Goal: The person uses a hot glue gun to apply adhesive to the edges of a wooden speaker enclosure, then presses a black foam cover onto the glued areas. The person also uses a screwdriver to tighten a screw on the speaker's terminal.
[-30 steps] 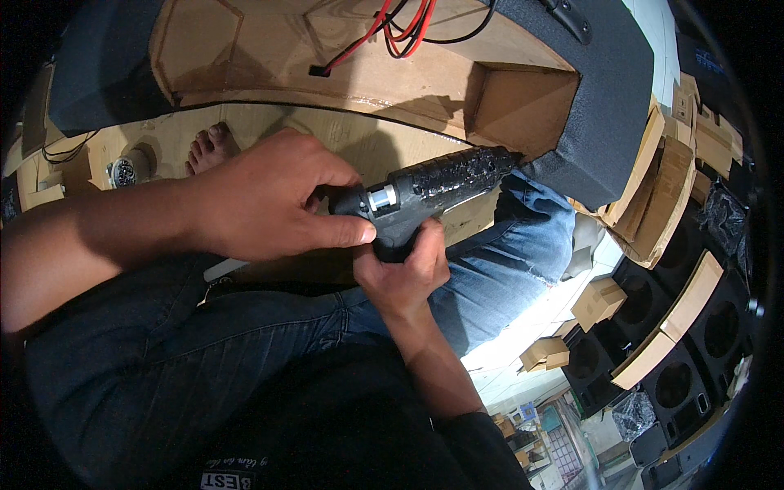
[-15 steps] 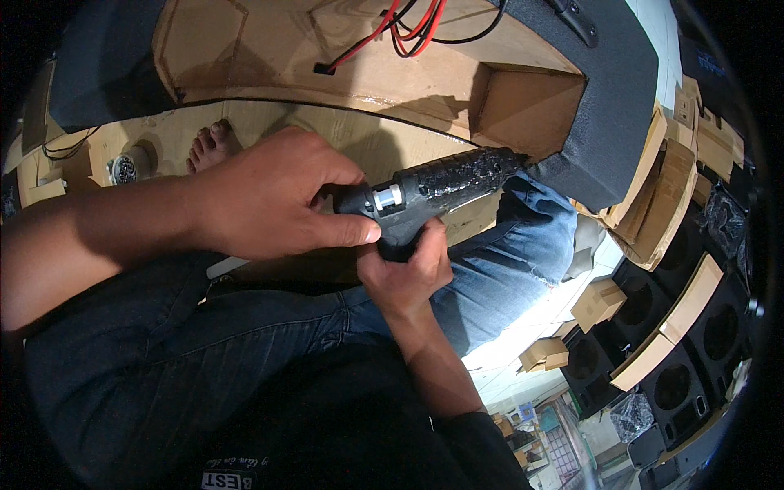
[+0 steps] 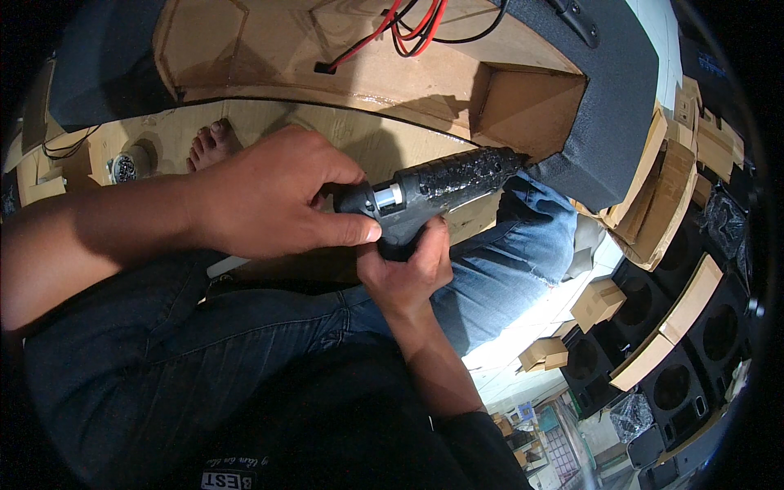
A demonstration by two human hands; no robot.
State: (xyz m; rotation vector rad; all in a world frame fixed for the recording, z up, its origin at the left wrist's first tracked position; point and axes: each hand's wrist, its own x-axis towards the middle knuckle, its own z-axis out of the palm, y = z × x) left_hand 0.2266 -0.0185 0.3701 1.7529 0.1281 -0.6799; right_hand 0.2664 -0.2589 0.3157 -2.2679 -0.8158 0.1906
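Observation:
A black hot glue gun (image 3: 457, 180), its barrel shiny and crusted, lies across the space above my lap with its nozzle toward the right. My right hand (image 3: 412, 273) is wrapped round its handle from below. At the rear end, my left hand (image 3: 273, 192) is closed on the gun's back, thumb along its near side; the tips of the other fingers are hidden. A pale stick section shows in the gun's rear slot. Just past the nozzle stands an open black speaker cabinet (image 3: 608, 122) with bare wood inside. Red and black wires (image 3: 425, 33) hang in its opening.
My jeans-clad legs (image 3: 523, 245) lie under the gun. A bare foot (image 3: 214, 145) and a roundish container (image 3: 126, 167) are at the left. Cardboard pieces (image 3: 657, 204), small boxes (image 3: 600, 302) and several black speaker cabinets (image 3: 674, 388) crowd the right side.

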